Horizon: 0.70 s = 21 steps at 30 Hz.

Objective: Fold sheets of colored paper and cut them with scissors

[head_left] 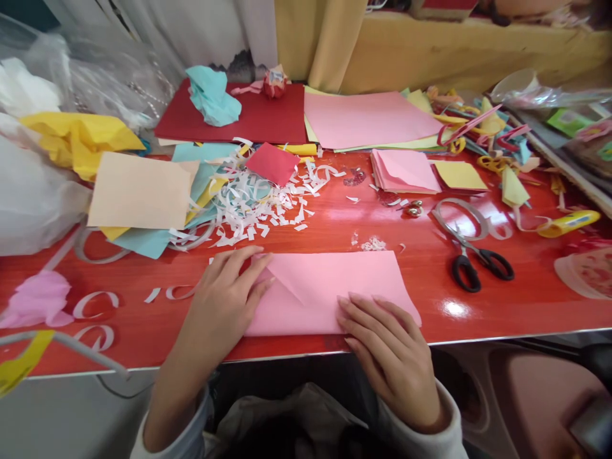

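Observation:
A folded sheet of pink paper (pixel 325 280) lies near the front edge of the red table, its long side running left to right. My left hand (pixel 220 306) rests at the paper's left end with fingers stretched out, the fingertips on its upper left corner. A slanting crease or flap edge shows just right of those fingers. Across the lower right part of the sheet, my right hand (pixel 392 354) lies flat, fingers extended and side by side, covering some of the fold. Neither hand grips anything that I can see.
Black-handled scissors (pixel 466 255) lie right of the paper, beside a roll of pale strip (pixel 461 217). White paper scraps (pixel 253 201) are heaped behind on the left. Pink sheets (pixel 373 118), small pink squares (pixel 406 171) and a yellow cutter (pixel 568 223) lie farther back and right.

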Tool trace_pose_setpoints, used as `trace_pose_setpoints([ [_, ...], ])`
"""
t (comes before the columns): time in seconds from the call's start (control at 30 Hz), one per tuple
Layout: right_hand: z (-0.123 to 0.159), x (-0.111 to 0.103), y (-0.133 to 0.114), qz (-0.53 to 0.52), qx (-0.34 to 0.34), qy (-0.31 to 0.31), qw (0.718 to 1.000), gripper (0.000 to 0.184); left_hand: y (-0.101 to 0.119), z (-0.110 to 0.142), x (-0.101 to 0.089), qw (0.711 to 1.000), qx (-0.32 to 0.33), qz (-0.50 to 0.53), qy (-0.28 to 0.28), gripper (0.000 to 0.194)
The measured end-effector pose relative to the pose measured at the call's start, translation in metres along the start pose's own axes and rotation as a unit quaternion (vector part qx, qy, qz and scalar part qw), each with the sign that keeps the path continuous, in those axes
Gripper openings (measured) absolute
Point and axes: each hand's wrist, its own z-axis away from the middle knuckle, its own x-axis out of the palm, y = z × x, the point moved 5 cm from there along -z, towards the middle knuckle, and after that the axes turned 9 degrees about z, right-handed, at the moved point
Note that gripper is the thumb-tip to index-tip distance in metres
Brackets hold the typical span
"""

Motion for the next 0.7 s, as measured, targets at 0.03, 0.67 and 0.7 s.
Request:
trace_pose_setpoints([
  [0.03, -0.001, -0.001, 0.000, 0.001, 0.003, 0.004, 1.000, 0.020, -0.002, 0.001, 0.001, 1.000, -0.009, -0.008, -0.004, 0.038],
  [0.67, -0.009, 0.009, -0.011, 0.070, -0.016, -0.036, 0.997, 0.029, -0.007, -0.003, 0.003, 1.000, -0.002, -0.014, 0.009, 0.038],
  [0.7, -0.009, 0.009, -0.011, 0.069, -0.015, -0.036, 0.997, 0.028, -0.007, -0.003, 0.002, 1.000, -0.003, -0.013, 0.008, 0.037],
])
